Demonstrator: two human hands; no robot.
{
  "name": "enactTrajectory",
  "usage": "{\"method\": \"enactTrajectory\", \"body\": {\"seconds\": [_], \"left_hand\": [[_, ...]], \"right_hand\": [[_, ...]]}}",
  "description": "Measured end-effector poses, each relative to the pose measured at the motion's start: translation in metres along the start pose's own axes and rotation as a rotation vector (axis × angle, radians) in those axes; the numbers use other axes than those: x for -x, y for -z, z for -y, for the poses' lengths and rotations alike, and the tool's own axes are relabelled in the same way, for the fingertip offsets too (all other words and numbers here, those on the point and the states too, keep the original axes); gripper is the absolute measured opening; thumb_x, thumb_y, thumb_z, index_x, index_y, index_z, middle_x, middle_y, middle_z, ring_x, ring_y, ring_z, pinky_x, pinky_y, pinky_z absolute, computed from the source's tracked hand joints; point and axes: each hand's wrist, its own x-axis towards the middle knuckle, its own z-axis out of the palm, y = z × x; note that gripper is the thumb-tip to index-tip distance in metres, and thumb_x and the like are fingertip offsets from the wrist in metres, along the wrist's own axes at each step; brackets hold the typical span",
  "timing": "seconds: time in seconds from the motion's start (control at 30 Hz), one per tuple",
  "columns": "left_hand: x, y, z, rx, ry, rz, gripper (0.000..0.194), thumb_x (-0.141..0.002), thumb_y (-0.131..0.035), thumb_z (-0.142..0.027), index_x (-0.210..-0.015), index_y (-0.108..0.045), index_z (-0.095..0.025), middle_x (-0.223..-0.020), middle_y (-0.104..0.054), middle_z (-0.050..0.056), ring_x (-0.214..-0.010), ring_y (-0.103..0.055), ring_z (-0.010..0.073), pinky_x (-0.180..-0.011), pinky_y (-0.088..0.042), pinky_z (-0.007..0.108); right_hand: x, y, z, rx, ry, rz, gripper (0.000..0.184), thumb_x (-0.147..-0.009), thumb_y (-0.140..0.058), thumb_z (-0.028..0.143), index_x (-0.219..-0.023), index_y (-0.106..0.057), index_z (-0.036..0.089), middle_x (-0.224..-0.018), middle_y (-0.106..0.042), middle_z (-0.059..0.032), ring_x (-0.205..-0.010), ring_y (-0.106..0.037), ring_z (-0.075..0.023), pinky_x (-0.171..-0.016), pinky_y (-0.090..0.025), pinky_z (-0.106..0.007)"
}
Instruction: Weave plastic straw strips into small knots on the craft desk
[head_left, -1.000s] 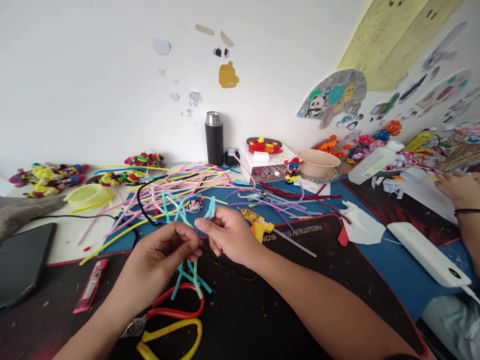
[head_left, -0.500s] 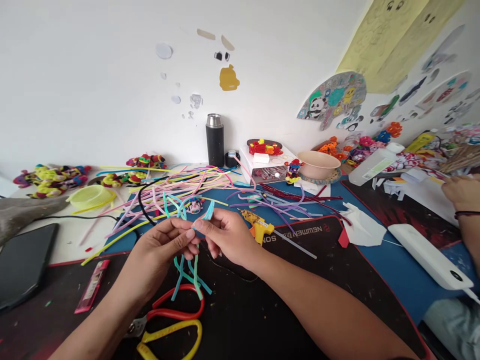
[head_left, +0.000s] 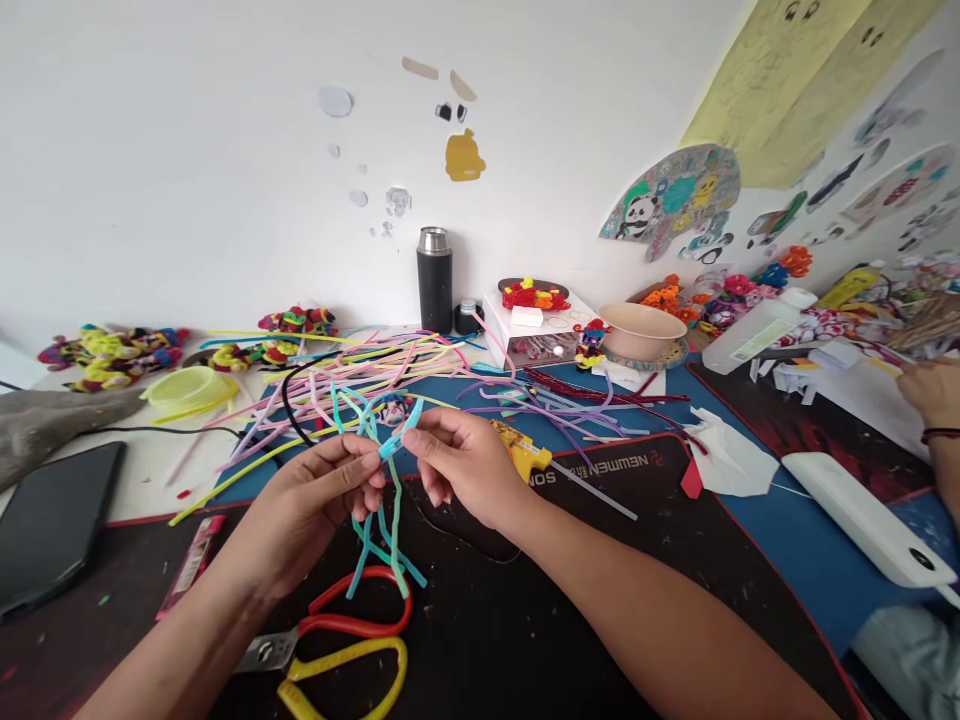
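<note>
A bundle of light-blue and green pipe cleaners (head_left: 395,515) is pinched between the thumb and fingers of my left hand (head_left: 319,490). Some of its ends stick up above the hand; others hang down over the scissors. My right hand (head_left: 469,460) has its thumb and forefinger closed on a short blue length (head_left: 396,436) that slants up from my left fingertips. How the strands join is hidden behind my fingers. Below lie scissors (head_left: 352,625) with one red and one yellow handle loop. A yellow glue gun (head_left: 527,452) rests just behind my right hand.
Loose pipe cleaners (head_left: 375,358) in many colours spread behind my hands. A black flask (head_left: 435,285) and a beige bowl (head_left: 641,332) stand near the wall. On the left are a phone (head_left: 56,525) and a pink packet (head_left: 191,560). Another person's hand (head_left: 934,395) is at far right.
My thumbs have drawn slightly apart, and more of the blue length shows between them. The whole view has shifted a little.
</note>
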Motion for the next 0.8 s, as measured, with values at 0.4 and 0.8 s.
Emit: {"method": "enactTrajectory", "body": {"seconds": [0.4,0.8], "left_hand": [[0.001,0.002,-0.004,0.012,0.020,0.007,0.037,-0.060,-0.112,-0.038,-0.078,-0.087,-0.018,-0.064,-0.075,0.000,-0.055,-0.065,0.0110,-0.050,-0.052,0.016],[-0.001,0.004,-0.002,0.158,0.054,-0.079,0.049,-0.044,-0.117,-0.040,-0.075,-0.089,-0.017,-0.059,-0.070,0.000,-0.052,-0.057,0.0082,-0.046,-0.050,0.014]], "right_hand": [[0.001,-0.001,0.001,0.078,0.010,0.012,0.051,-0.084,-0.088,0.066,-0.088,-0.061,0.023,-0.053,-0.058,0.0098,-0.040,-0.051,-0.0092,-0.042,-0.036,-0.022],[0.002,0.001,-0.008,0.073,-0.034,0.127,0.048,-0.087,-0.089,0.063,-0.086,-0.063,0.022,-0.052,-0.057,0.0098,-0.042,-0.053,-0.0097,-0.045,-0.039,-0.021]]}}
